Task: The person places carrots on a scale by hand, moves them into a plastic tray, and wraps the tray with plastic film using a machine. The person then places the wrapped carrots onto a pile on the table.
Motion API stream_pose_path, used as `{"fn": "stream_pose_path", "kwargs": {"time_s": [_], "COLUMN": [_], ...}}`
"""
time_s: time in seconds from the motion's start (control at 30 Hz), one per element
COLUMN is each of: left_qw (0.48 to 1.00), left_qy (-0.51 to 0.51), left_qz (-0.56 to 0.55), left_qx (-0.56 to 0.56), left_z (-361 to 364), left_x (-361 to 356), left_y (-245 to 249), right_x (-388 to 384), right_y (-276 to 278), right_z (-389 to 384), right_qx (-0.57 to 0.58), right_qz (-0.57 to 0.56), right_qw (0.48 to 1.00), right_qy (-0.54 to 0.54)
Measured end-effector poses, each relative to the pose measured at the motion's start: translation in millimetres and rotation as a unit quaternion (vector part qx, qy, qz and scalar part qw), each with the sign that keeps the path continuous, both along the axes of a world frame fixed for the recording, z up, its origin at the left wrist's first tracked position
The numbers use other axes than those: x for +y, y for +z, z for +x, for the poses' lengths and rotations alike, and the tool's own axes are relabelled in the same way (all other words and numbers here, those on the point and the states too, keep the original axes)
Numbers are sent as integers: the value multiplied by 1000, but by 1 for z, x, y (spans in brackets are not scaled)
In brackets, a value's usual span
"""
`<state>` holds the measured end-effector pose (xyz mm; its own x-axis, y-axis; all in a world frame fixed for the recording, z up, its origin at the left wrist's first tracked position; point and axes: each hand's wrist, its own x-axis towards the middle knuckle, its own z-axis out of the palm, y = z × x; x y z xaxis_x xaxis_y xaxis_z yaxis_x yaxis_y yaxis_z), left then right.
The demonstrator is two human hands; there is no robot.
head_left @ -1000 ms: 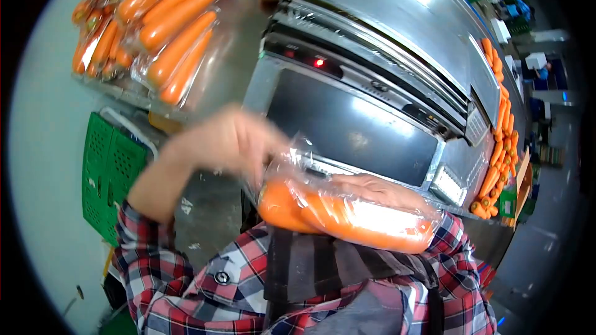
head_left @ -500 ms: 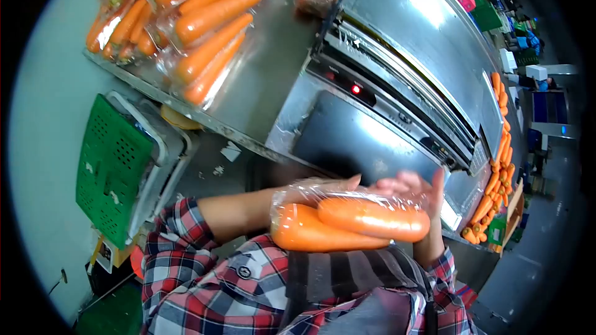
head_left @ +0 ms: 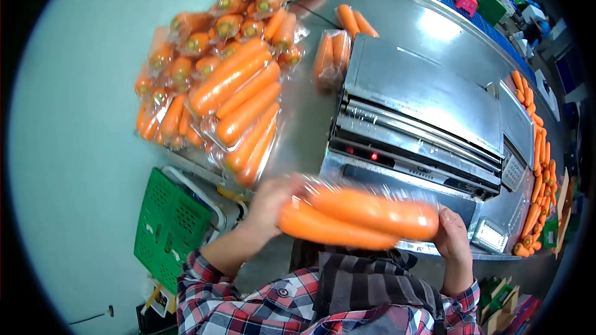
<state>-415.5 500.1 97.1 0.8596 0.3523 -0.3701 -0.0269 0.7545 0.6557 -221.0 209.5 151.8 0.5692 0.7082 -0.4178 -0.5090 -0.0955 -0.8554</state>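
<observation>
A pack of large carrots (head_left: 360, 217) in clear plastic film is held level in front of my body, slightly blurred by motion. My left hand (head_left: 274, 206) grips its left end, the fingers partly hidden behind the film. At the opposite end, my right hand (head_left: 453, 236) is closed on the pack with the thumb uppermost. Just beyond the pack stands a metal film-wrapping machine (head_left: 422, 99) with a red light lit. To the left is a pile of film-wrapped carrots (head_left: 230, 87) on the metal table (head_left: 302, 111).
Another wrapped carrot pack (head_left: 332, 56) and two carrots (head_left: 357, 22) lie behind the machine's left side. Loose carrots (head_left: 540, 180) line the table's right side. A green perforated crate (head_left: 174, 214) stands below on the left, near the pale wall (head_left: 74, 118).
My view has shifted, showing more of the pile and machine. My right hand, spread beside the pack before, now grips its right end. Both hands have moved the pack slightly right.
</observation>
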Motion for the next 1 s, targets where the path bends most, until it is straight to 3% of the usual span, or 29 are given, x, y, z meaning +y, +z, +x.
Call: {"fn": "stream_pose_path", "kwargs": {"time_s": [0.03,0.07,0.1,0.17,0.23,0.3,0.33,0.37,0.4,0.43,0.47,0.5,0.53,0.63,0.73,0.83,0.87,0.93,0.97,1.0], "left_qw": [997,995,984,959,916,887,841,731,534,706,862,912,907,940,952,961,955,956,927,922], "left_qy": [63,65,155,219,359,430,406,312,253,258,294,329,357,288,230,171,176,147,166,126], "left_qz": [-36,-30,45,124,144,115,356,583,758,640,413,209,200,181,202,217,236,249,327,364], "left_qx": [-24,-74,-73,-127,-110,-128,36,167,276,158,-25,-132,-99,-19,19,28,44,47,81,51], "left_z": [6,16,29,43,66,84,86,89,94,95,97,97,96,83,75,76,94,128,144,155], "left_x": [24,48,70,117,154,218,240,268,296,339,381,424,435,419,394,347,301,228,182,151], "left_y": [2,36,58,90,122,122,117,106,95,74,54,33,22,45,58,71,73,60,56,58], "right_x": [3,2,-3,-10,-16,-25,-26,-27,-32,-40,-46,-54,-57,-78,-99,-111,-118,-157,-188,-207], "right_y": [1,2,-3,-8,-13,-17,-15,-12,-14,-17,-13,-18,-13,-15,-27,-18,-13,-49,-87,-97], "right_z": [6,8,12,13,15,16,15,16,19,20,19,21,21,31,56,107,123,147,149,139], "right_qx": [-24,-30,-34,-38,-33,-13,-16,-15,-24,-20,-37,-48,-56,-59,-144,-349,-420,-526,-546,-521], "right_qz": [17,7,-2,-19,-29,-32,-40,-67,-81,-91,-93,-95,-118,-119,-149,-211,-218,-312,-365,-386], "right_qw": [999,1000,999,997,997,996,995,992,990,988,986,985,980,967,933,852,807,712,666,672], "right_qy": [18,-4,-21,-60,-64,-82,-91,-109,-114,-126,-135,-138,-151,-216,-295,-329,-352,-345,-355,-357]}}
